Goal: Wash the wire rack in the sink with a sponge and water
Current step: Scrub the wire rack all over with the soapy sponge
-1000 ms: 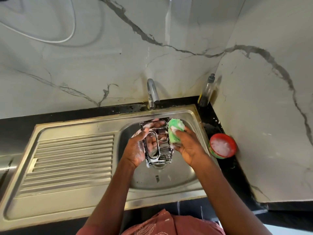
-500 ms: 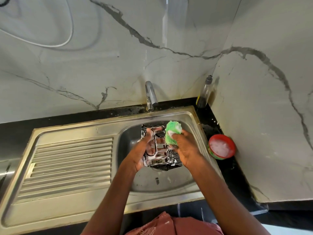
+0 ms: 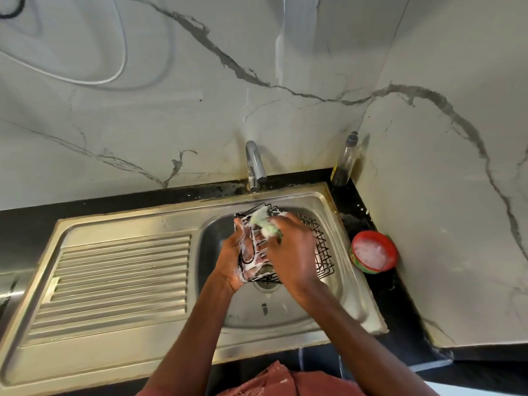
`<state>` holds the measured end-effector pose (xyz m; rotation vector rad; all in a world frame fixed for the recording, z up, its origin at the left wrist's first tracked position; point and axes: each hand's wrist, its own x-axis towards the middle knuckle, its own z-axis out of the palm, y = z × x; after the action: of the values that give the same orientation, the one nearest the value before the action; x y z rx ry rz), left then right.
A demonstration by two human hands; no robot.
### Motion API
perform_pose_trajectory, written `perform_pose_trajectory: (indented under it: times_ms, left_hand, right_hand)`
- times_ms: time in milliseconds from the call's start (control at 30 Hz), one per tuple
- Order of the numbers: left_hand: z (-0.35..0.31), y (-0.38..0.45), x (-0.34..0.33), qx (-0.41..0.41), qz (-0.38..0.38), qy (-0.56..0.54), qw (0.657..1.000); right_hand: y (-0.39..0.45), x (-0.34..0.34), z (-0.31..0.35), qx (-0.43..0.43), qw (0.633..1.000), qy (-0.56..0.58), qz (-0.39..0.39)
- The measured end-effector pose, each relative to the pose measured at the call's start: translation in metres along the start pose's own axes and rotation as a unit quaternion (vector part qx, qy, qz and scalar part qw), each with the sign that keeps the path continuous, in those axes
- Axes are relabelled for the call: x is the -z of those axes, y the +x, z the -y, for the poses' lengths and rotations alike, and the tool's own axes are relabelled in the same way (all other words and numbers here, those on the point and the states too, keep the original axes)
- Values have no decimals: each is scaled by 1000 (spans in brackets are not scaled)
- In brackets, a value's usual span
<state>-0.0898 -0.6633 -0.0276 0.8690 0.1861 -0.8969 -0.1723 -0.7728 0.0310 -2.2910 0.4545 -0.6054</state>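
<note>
Wire rack (image 3: pixel 321 247): black, soapy, held above the drain of the sink basin (image 3: pixel 300 310), its mesh side jutting toward the basin's right wall
Left hand (image 3: pixel 233 262): foam-covered, fingers curled round the rack's left frame, gripping it from the left and below
Right hand (image 3: pixel 288 252): lies over the rack's middle, fingers closed on the sponge
Sponge (image 3: pixel 264 222): green, blurred, pressed on the rack's far top edge, just below the tap
Tap (image 3: pixel 255 164): chrome, at the basin's far rim
Red tub (image 3: pixel 373 252): holds white suds, on the black counter right of the basin
Bottle (image 3: pixel 344 161): clear pump type, at the basin's far right corner
Drainboard (image 3: pixel 120 278): ribbed steel, left of the basin
</note>
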Motion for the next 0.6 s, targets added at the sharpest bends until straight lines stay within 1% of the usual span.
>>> perform_pose_trajectory:
  times_ms: [67,100,200,233,267,300,333,367,400,433,467,500,533,567,600]
  left_hand:
    - [1,-4,0,-8,13,-20,1000]
    - [0,-6,1,-16,9,-30,999]
    - [-4,-6,8,-38,-9,-51,998]
    - [-4,-6,7,-43,-11,-50,998]
    - [-4,-8,6,-38,-8,-44,998]
    - [-4,-10,2,-23,11,-50,998]
    - [-5,-10,-3,-9,14,-56,998]
    - [-6,-9,-6,7,12,-70,997]
    - [-4,-10,-8,13,27,-87,996]
    - [-2,-11,-9,-15,31,-82,996]
    - [-1,-16,-12,-47,55,-94,993]
    - [1,-15,-10,-67,67,-100,990]
    - [1,-9,-9,-70,67,-81,992]
    - [3,-1,-4,-30,36,-49,998]
    - [4,1,-1,-17,1,-31,999]
  right_hand:
    - [2,2,1,38,999,5,23]
    - [6,4,-9,32,999,-10,26]
    - [14,17,-46,-74,996,-46,3]
    - [15,19,-53,-106,994,-37,-5]
    - [14,17,-53,-119,993,-25,-4]
    - [13,13,-44,-105,994,-14,6]
    - [11,9,-30,-70,997,-8,21]
    - [9,5,-16,-25,999,5,35]
    - [7,2,-4,25,999,19,44]
    - [6,-1,2,72,996,20,50]
    - [7,-2,2,102,993,14,52]
    - [9,-3,-4,109,993,14,49]
    - [12,-2,-12,95,994,20,46]
    - [13,-1,-19,72,996,29,41]
    - [14,0,-22,45,997,40,42]
